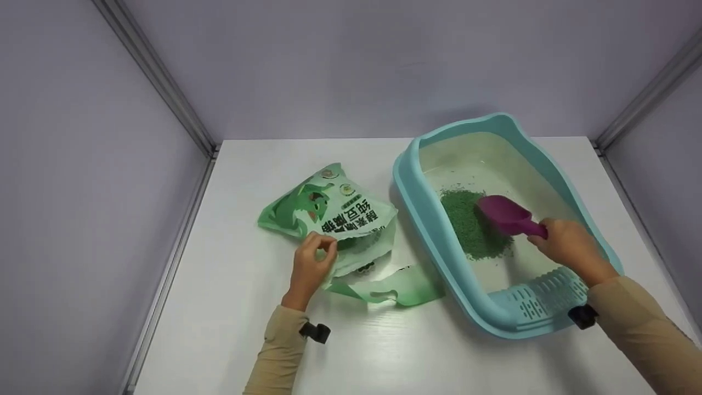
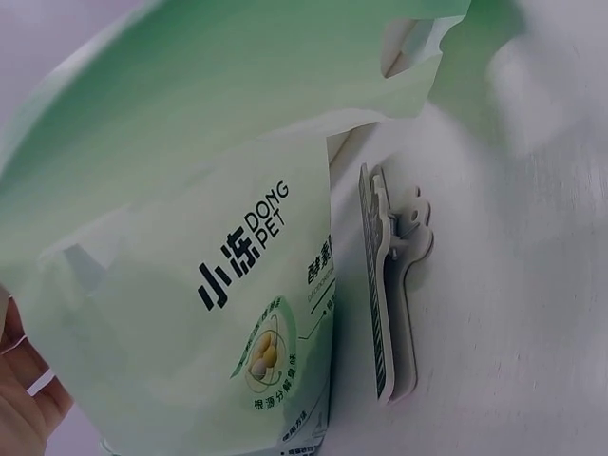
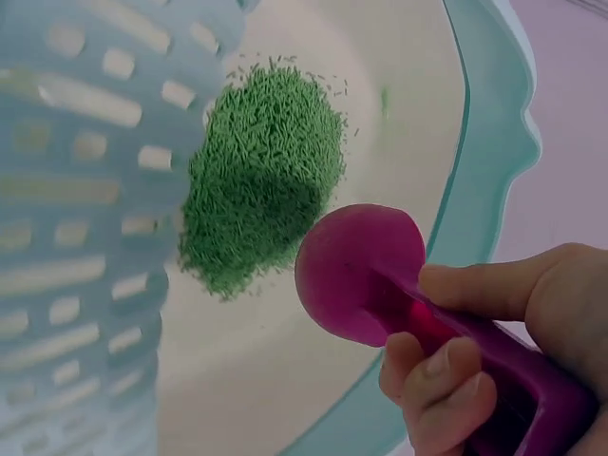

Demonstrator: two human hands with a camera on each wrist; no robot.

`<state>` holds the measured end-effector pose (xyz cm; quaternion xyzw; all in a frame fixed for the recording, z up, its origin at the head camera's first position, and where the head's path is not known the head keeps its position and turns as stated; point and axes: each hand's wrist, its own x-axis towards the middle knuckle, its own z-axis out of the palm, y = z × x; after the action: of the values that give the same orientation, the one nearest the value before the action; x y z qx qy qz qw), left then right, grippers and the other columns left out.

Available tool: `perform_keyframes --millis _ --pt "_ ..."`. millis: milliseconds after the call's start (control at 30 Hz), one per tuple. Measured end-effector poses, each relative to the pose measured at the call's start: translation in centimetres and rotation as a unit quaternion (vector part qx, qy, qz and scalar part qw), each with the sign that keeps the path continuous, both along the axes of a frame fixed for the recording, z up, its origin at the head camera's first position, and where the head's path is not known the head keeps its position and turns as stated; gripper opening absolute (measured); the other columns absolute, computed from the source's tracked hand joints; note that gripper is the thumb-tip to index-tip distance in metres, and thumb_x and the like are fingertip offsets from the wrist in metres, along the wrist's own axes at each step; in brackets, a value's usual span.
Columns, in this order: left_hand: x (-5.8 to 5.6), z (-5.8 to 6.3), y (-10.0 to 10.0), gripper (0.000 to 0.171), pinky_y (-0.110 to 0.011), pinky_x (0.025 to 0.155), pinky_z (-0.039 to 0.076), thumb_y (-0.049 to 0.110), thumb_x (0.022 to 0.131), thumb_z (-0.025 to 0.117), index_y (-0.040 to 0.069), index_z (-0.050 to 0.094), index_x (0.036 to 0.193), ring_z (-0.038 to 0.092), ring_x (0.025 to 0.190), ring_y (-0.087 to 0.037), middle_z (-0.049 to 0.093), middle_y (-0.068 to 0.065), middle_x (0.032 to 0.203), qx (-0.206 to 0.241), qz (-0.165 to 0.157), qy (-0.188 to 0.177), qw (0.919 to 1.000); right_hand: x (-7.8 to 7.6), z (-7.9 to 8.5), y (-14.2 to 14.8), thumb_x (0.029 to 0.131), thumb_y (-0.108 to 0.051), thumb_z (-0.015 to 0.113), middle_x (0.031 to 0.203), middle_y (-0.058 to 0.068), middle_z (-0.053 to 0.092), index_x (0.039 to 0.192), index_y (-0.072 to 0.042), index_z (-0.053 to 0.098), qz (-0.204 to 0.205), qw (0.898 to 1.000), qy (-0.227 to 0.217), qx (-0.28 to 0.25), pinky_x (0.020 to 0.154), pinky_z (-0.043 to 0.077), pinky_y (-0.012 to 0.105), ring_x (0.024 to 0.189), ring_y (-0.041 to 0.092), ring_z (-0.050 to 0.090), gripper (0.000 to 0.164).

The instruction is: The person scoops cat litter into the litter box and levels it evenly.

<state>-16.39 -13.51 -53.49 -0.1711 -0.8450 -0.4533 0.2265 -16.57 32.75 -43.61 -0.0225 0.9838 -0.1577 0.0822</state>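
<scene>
My left hand (image 1: 307, 269) pinches the top edge of a torn-open green and white litter bag (image 1: 312, 208), which lies on its side. In the left wrist view the bag fills much of the picture, and fingers show at its edge. My right hand (image 1: 570, 247) grips the handle of a purple scoop (image 1: 504, 214). The scoop's bowl hangs just over a pile of green litter pellets (image 1: 463, 216) inside the blue litter box (image 1: 408, 170). In the right wrist view, thumb and fingers wrap the scoop (image 3: 361, 275); no pellets are visible in it.
A torn-off green strip (image 1: 419, 285) of the bag lies between bag and litter box. Beside the bag, a grey clip (image 2: 391, 294) rests on the white table (image 1: 236, 263). A slotted step (image 1: 540, 299) forms the box's near end. Walls stand behind and on both sides.
</scene>
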Motion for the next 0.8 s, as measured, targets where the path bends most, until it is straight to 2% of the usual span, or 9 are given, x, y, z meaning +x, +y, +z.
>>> perform_keyframes --millis 167,333,467,667,800 --pt "0.0 0.1 0.0 0.007 -0.036 0.069 0.055 0.006 0.091 0.063 0.012 0.066 0.088 0.059 0.072 -0.014 0.061 -0.005 0.079 -0.008 -0.001 -0.006 1.0000 -0.5 -0.5 -0.2 0.095 -0.019 0.057 0.077 0.020 0.061 0.113 0.013 0.055 -0.021 0.996 -0.069 -0.049 0.048 0.042 0.027 0.055 0.015 0.053 0.036" --pt "0.0 0.0 0.0 0.007 -0.036 0.068 0.055 0.006 0.091 0.064 0.012 0.066 0.088 0.059 0.072 -0.013 0.061 -0.004 0.079 -0.007 0.001 -0.001 1.0000 -0.9 -1.0 -0.7 0.096 -0.019 0.054 0.082 0.021 0.061 0.124 0.014 0.049 -0.020 0.993 -0.096 -0.072 0.048 0.044 0.026 0.052 0.012 0.053 0.044" --pt "0.0 0.0 0.0 0.006 -0.038 0.068 0.055 0.007 0.091 0.064 0.013 0.067 0.088 0.060 0.072 -0.013 0.061 -0.005 0.078 -0.004 -0.001 -0.004 1.0000 -1.0 -1.4 -0.9 0.096 -0.019 0.054 0.078 0.017 0.060 0.121 0.014 0.051 -0.011 0.992 -0.106 -0.071 0.048 0.044 0.026 0.051 0.011 0.052 0.041" --pt "-0.1 0.0 0.1 0.005 -0.031 0.068 0.054 0.009 0.091 0.064 0.012 0.067 0.088 0.059 0.072 -0.012 0.061 -0.004 0.078 -0.009 0.002 -0.003 1.0000 -1.0 -1.6 -0.8 0.095 -0.018 0.055 0.070 0.009 0.057 0.105 0.009 0.060 0.000 0.991 -0.116 -0.065 0.047 0.042 0.025 0.050 0.011 0.050 0.029" --pt "-0.1 -0.1 0.1 0.005 -0.034 0.067 0.054 0.007 0.090 0.065 0.011 0.067 0.087 0.059 0.071 -0.013 0.061 -0.004 0.078 -0.007 0.002 0.011 0.9999 -0.7 -1.6 -0.6 0.095 -0.017 0.057 0.068 0.007 0.058 0.106 0.009 0.062 0.017 0.990 -0.124 -0.069 0.046 0.042 0.024 0.049 0.010 0.049 0.029"
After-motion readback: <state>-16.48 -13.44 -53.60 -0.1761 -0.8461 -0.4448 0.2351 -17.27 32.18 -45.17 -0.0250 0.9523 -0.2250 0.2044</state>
